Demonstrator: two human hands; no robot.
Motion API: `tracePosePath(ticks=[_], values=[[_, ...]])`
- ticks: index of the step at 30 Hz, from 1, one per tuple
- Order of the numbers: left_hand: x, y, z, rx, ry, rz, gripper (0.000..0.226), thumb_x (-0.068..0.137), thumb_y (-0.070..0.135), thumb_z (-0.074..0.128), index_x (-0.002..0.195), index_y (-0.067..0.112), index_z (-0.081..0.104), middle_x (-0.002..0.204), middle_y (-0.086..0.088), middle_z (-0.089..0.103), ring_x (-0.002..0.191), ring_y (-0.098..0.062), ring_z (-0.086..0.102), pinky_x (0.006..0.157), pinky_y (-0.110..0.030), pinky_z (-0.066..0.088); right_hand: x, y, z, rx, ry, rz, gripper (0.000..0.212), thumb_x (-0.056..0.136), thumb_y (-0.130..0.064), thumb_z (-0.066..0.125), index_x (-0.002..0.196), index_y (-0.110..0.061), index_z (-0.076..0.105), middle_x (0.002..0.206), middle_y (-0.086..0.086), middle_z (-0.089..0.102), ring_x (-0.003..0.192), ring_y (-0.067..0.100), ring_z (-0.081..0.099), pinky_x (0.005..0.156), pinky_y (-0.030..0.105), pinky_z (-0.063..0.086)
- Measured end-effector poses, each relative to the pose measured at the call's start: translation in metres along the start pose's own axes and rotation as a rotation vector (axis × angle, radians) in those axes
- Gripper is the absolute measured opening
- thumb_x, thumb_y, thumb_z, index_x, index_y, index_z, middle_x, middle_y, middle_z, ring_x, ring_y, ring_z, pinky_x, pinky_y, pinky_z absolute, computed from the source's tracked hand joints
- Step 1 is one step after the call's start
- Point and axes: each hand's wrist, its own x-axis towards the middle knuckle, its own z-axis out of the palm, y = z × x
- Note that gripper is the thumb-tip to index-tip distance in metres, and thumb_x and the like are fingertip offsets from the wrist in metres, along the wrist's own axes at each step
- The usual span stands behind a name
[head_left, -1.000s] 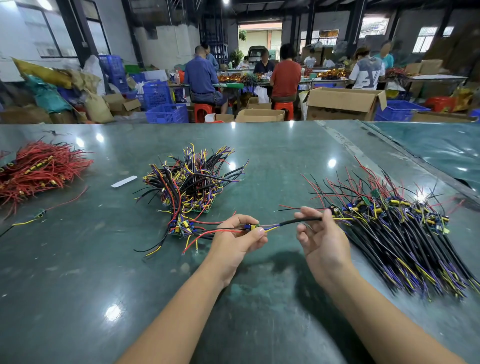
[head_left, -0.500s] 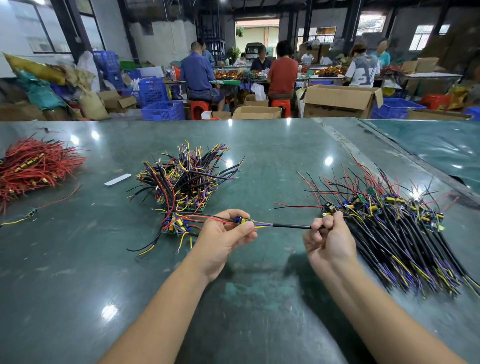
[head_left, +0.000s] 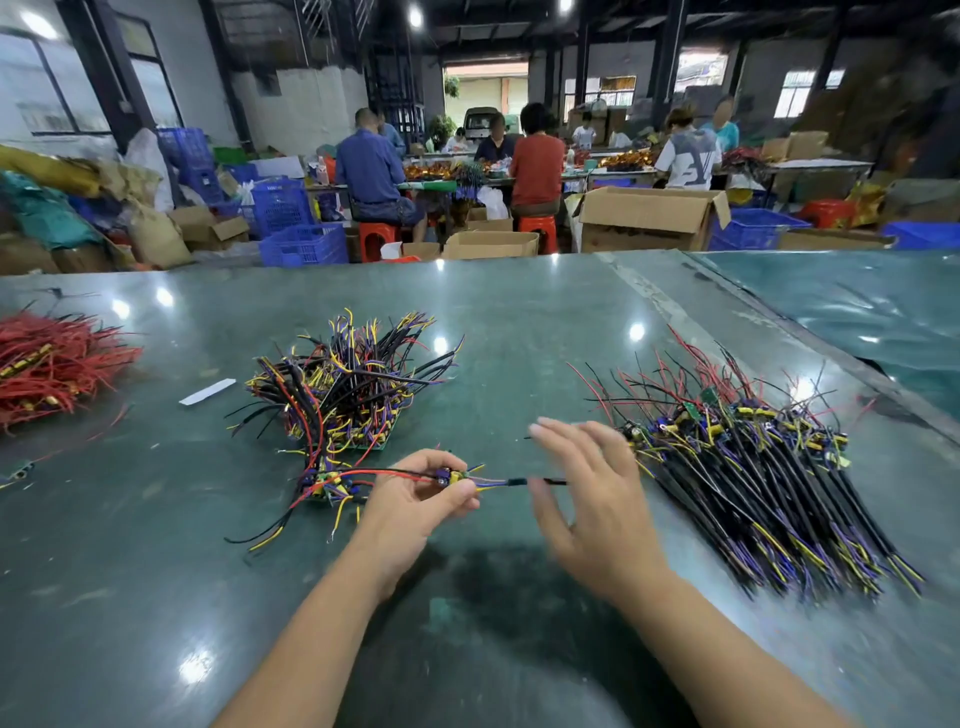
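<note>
My left hand (head_left: 415, 499) pinches a small circuit board with wires (head_left: 453, 477); its red lead runs left and a black sleeved cable (head_left: 524, 481) runs right. My right hand (head_left: 592, 499) hovers blurred over that cable, fingers spread and straight, gripping nothing that I can see. A tangled pile of wired boards (head_left: 348, 384) lies just beyond my left hand. To the right lies a laid-out pile of wired boards with black cables (head_left: 753, 467).
The green table (head_left: 519, 322) carries a heap of red wires (head_left: 47, 358) at the far left and a white strip (head_left: 208, 391). A seam (head_left: 779, 358) crosses the table at right. Cardboard boxes, blue crates and seated people are beyond the far edge.
My right hand let go of the black cable's end, opened and moved left toward my left hand. My left hand kept its pinch on the board.
</note>
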Motion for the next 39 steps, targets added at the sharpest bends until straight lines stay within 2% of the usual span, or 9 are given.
tracePosePath(ticks=[5,9,14,18,23,27,29,36,39], values=[[-0.002,0.004,0.005,-0.129,-0.030,-0.062,0.047,0.077,-0.006,0.066,0.114,0.020,0.054,0.071,-0.007,0.071,0.064,-0.018,0.069,0.061,-0.023,0.055,0.001,-0.006,0.006,-0.097,-0.143,-0.102,0.019,0.076,-0.010,0.066,0.092,-0.017,0.073,0.083,-0.002,0.068,0.069,0.024,0.065,0.056,0.030,0.049],[-0.004,0.004,0.003,-0.172,-0.085,-0.125,0.089,0.062,0.011,0.075,0.135,0.034,0.030,0.094,-0.012,0.074,0.078,-0.024,0.071,0.065,-0.024,0.055,0.004,-0.002,-0.002,-0.074,-0.140,0.063,0.031,0.070,-0.001,0.070,0.097,-0.017,0.071,0.086,-0.001,0.067,0.073,0.024,0.066,0.052,0.028,0.051],[0.004,0.001,-0.007,-0.032,0.112,0.023,0.050,0.085,-0.008,0.060,0.125,0.020,0.046,0.088,-0.008,0.074,0.071,-0.018,0.070,0.063,-0.022,0.055,0.020,0.040,-0.030,-0.259,0.002,0.456,0.025,0.083,0.002,0.061,0.104,-0.011,0.069,0.093,0.013,0.067,0.073,0.036,0.066,0.055,0.039,0.050],[0.014,0.004,-0.028,0.054,0.372,0.156,0.033,0.089,-0.010,0.050,0.107,0.017,0.058,0.085,-0.001,0.068,0.066,-0.009,0.067,0.062,-0.017,0.052,0.012,0.078,-0.046,-0.499,-0.131,0.724,0.023,0.086,-0.009,0.055,0.104,-0.004,0.069,0.104,0.019,0.067,0.095,0.039,0.055,0.077,0.041,0.046],[0.017,0.003,-0.052,0.523,0.560,0.246,0.037,0.083,-0.005,0.053,0.085,0.031,0.062,0.088,0.002,0.069,0.077,-0.012,0.059,0.075,-0.026,0.045,0.012,0.061,-0.034,-0.411,-0.031,0.557,0.025,0.075,-0.003,0.068,0.100,-0.002,0.072,0.107,0.020,0.066,0.099,0.041,0.054,0.086,0.044,0.043],[0.018,-0.010,-0.061,1.190,0.484,0.040,0.051,0.079,0.002,0.049,0.122,0.027,0.060,0.126,-0.004,0.057,0.105,-0.027,0.043,0.095,-0.029,0.030,0.005,0.032,-0.014,-0.206,-0.176,0.427,0.021,0.074,0.000,0.067,0.094,-0.004,0.072,0.102,0.013,0.066,0.093,0.036,0.058,0.085,0.042,0.048],[0.017,-0.013,-0.062,1.321,0.405,-0.036,0.057,0.083,0.006,0.045,0.134,0.031,0.049,0.142,0.001,0.044,0.115,-0.024,0.036,0.098,-0.025,0.023,-0.001,0.020,-0.005,-0.092,-0.247,0.390,0.019,0.076,0.001,0.066,0.093,-0.006,0.073,0.101,0.009,0.065,0.092,0.034,0.059,0.084,0.039,0.049],[0.017,-0.005,-0.063,0.957,0.569,0.149,0.025,0.081,-0.005,0.060,0.094,0.015,0.067,0.101,-0.006,0.065,0.089,-0.029,0.057,0.083,-0.035,0.043,-0.005,0.007,0.001,0.059,-0.338,0.372,0.017,0.084,-0.006,0.061,0.093,-0.015,0.072,0.106,-0.005,0.062,0.100,0.021,0.056,0.082,0.033,0.047],[0.019,0.002,-0.056,0.657,0.632,0.268,0.028,0.079,-0.005,0.066,0.099,0.015,0.063,0.095,-0.003,0.062,0.079,-0.019,0.055,0.075,-0.029,0.048,-0.002,0.004,-0.003,0.107,-0.370,0.349,0.019,0.086,-0.004,0.058,0.095,-0.014,0.071,0.104,-0.005,0.062,0.098,0.016,0.058,0.083,0.032,0.047]])
